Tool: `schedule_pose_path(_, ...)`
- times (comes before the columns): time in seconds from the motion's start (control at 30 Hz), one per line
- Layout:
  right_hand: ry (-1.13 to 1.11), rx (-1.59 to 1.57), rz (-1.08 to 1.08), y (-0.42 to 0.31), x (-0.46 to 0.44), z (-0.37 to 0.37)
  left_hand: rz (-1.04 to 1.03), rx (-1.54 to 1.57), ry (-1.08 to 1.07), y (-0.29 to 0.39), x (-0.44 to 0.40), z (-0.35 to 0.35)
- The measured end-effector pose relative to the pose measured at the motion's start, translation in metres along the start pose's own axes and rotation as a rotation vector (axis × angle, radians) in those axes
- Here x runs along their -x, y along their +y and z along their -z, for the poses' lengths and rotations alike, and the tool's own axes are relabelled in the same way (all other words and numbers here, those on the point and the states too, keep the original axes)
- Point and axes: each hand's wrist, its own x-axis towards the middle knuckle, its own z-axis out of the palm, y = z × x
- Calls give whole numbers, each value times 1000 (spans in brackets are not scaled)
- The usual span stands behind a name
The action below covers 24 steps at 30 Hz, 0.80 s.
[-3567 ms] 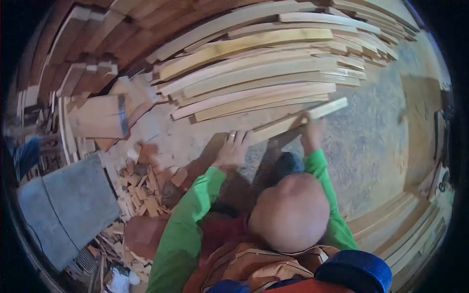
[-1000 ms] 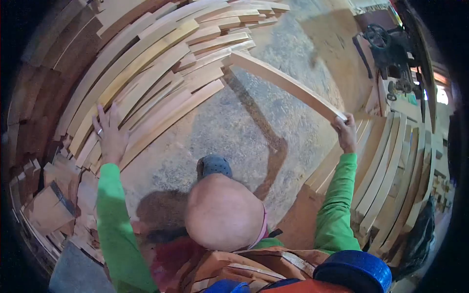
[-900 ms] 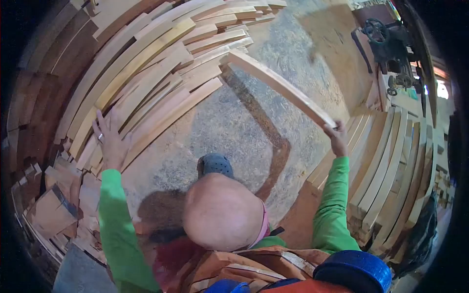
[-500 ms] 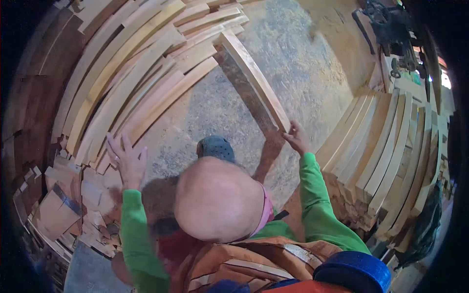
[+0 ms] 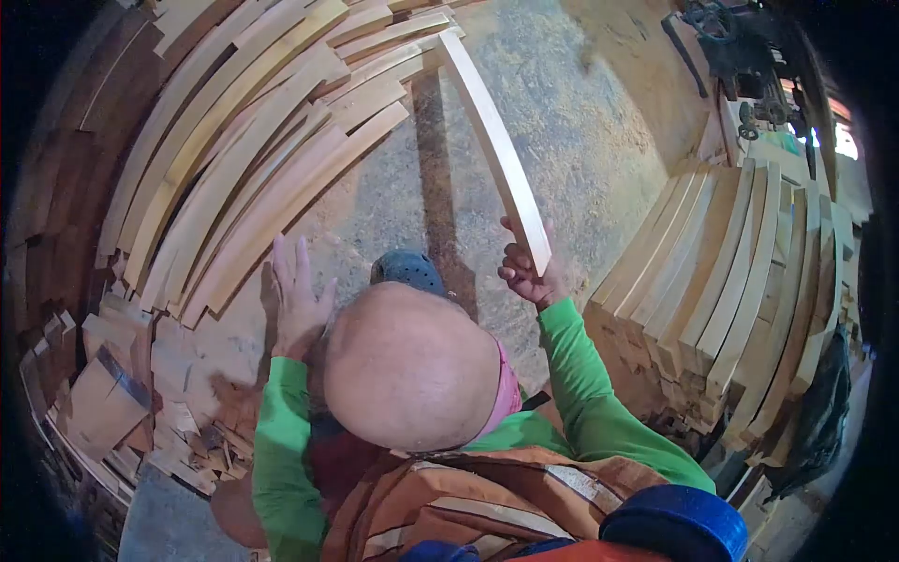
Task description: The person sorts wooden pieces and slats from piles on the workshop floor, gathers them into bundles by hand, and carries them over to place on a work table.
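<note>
My right hand (image 5: 532,267) is wrapped round the near end of a long pale wooden strip (image 5: 494,145). The strip slants up and away, its far end beside the loose strips at the upper left. Fingers apart and nothing in it, my left hand (image 5: 300,304) is near the lower ends of those spread wooden strips (image 5: 272,201). A gap of floor lies between my left hand and the strip in my right hand.
A stack of wooden strips (image 5: 716,272) stands at the right, with a dark machine (image 5: 735,47) behind it. Wood offcuts (image 5: 183,412) and a grey panel (image 5: 169,520) lie at the lower left. Sawdust covers the floor (image 5: 562,122). A dark shoe (image 5: 408,271) is in front of me.
My left hand has come off the spread strips and moved right. My right hand has moved left with its strip, which has turned more upright in view and now shows its bright broad face.
</note>
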Motion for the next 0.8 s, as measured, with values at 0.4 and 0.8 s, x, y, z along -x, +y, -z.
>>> schedule_pose_path(0.4, 191, -219, 9, 50, 15, 25, 101, 167, 21, -15, 4, 12)
schedule_pose_path(0.8, 427, 536, 89, 53, 0, 31, 82, 207, 70, -26, 4, 4)
